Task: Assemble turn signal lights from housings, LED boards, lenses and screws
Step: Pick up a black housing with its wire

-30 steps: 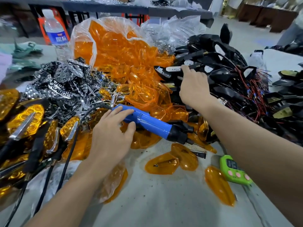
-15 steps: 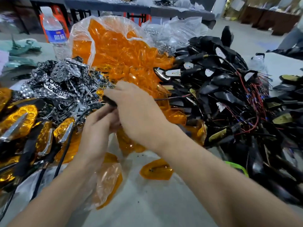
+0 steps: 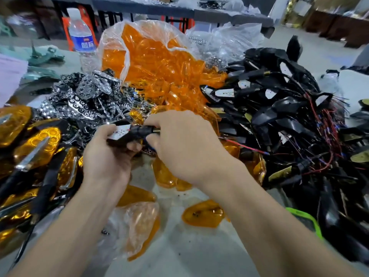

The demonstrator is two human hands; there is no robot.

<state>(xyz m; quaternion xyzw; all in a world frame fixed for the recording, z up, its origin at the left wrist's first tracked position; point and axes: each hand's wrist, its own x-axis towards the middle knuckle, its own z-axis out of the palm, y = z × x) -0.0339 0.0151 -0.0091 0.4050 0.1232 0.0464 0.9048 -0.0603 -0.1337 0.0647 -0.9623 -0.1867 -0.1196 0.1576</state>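
My left hand [image 3: 107,156] and my right hand [image 3: 185,144] both grip one black housing [image 3: 127,132] with a white LED board face, held above the table centre. A red wire trails from it to the right. Behind lies a clear bag of orange lenses [image 3: 151,62]. To the left sits a heap of chrome reflector pieces [image 3: 87,98]. A big tangle of black housings with wires [image 3: 279,108] fills the right side. Finished amber lights [image 3: 36,144] are stacked at the far left. Loose orange lenses [image 3: 202,215] lie on the table in front.
A water bottle [image 3: 82,39] stands at the back left. A green timer [image 3: 303,218] peeks out at the right, partly behind my forearm. A black cable runs down the left edge. Another table crosses the background.
My left hand let go of the blue screwdriver, which is out of sight now. My right hand came back from the black pile with a housing, and both hands now hold it.
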